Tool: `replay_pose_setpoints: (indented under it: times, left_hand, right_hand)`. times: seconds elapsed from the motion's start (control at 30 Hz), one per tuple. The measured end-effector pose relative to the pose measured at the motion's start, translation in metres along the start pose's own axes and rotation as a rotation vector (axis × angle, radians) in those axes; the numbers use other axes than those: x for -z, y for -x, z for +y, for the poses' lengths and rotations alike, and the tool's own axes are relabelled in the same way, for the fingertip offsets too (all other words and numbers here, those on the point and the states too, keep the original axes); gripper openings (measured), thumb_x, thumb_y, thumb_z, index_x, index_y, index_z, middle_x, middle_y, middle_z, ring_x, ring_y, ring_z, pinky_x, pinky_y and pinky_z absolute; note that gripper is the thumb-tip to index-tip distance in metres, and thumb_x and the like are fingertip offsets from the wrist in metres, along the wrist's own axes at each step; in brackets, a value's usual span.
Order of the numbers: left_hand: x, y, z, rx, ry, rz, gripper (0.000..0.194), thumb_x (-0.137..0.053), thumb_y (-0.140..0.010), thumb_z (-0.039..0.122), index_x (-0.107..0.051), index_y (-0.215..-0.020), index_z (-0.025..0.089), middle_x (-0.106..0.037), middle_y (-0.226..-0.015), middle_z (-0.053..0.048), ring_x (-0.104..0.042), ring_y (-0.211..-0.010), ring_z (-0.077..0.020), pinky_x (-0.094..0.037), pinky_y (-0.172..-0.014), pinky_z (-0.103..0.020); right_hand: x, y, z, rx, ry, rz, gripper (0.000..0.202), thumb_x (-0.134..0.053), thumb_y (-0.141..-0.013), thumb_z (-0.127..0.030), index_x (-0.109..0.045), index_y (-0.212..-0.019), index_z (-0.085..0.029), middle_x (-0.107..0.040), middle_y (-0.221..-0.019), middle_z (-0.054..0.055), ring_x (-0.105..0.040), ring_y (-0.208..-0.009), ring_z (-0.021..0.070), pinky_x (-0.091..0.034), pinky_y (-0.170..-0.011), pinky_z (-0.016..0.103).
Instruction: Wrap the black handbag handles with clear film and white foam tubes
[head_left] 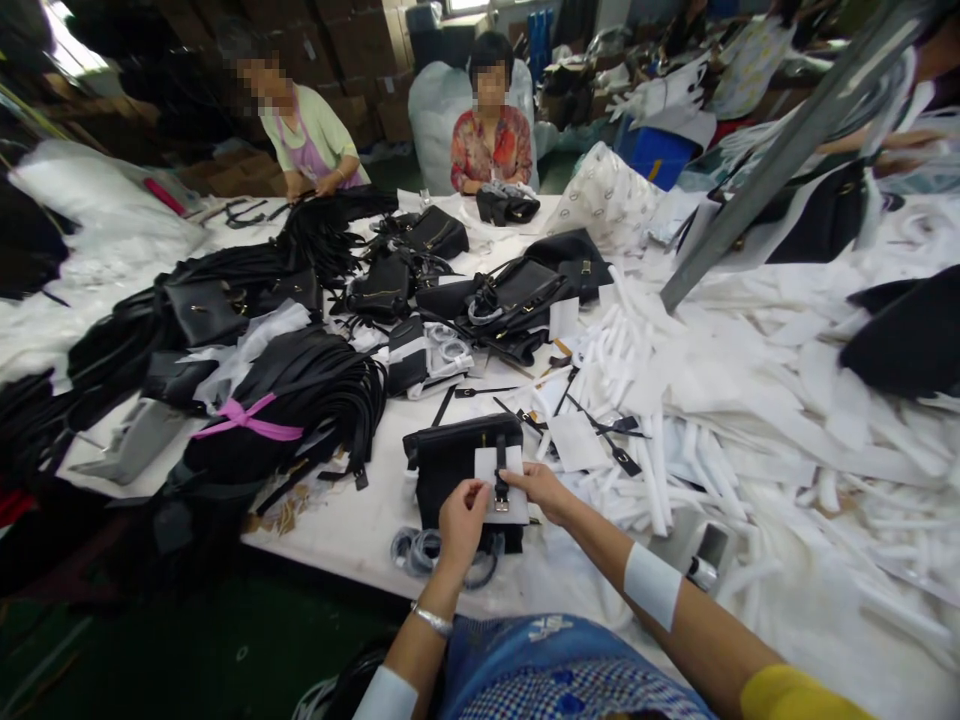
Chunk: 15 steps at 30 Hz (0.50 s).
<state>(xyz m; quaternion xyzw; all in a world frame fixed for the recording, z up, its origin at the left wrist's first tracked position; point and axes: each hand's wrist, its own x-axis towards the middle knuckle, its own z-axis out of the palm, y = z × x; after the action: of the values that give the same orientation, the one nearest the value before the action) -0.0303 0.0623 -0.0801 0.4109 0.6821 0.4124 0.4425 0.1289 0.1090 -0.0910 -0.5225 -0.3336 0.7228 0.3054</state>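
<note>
A black bag (448, 458) lies on the white table in front of me, with a white sheet (512, 508) over its right part. On the sheet runs a black strap with a metal buckle (501, 498). My left hand (463, 520) is at the sheet's left edge, thumb and fingers pinched together; what they hold, if anything, is too small to tell. My right hand (541, 489) reaches in from the right, its thumb and fingertips closed on the black strap. Rolled handles in clear wrap (426, 548) lie just below the bag.
Bundled black straps with a pink tie (251, 418) lie at left. Black bags (525, 285) fill the table's middle. White foam strips (660, 450) cover the right, beneath a slanted metal pole (780, 165). Two people sit or stand across the table.
</note>
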Motion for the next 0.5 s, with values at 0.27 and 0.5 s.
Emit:
replay_pose_setpoints:
  times: [0.27,0.5]
  left_hand:
    - [-0.011,-0.012,0.004,0.358,0.485,-0.238,0.053,-0.072,-0.066,0.053,-0.068,-0.098,0.012,-0.072,-0.085,-0.011,-0.066,-0.073,-0.0216,-0.050,-0.065,-0.031]
    - [-0.023,-0.008,0.000,0.280,0.479,-0.115,0.049,-0.077,-0.062,0.044,-0.069,-0.098,0.011,-0.072,-0.085,-0.010,-0.065,-0.072,-0.0202,-0.049,-0.061,-0.028]
  right_hand:
    - [-0.011,0.005,0.009,-0.042,-0.144,0.108,0.035,-0.079,-0.060,-0.043,-0.071,-0.079,-0.014,-0.072,-0.073,0.006,-0.065,-0.062,0.0182,-0.052,-0.058,0.029]
    - [-0.015,0.002,0.022,0.109,0.002,0.259,0.040,-0.076,-0.060,-0.048,-0.073,-0.077,-0.012,-0.072,-0.071,0.006,-0.063,-0.065,0.0212,-0.048,-0.057,0.029]
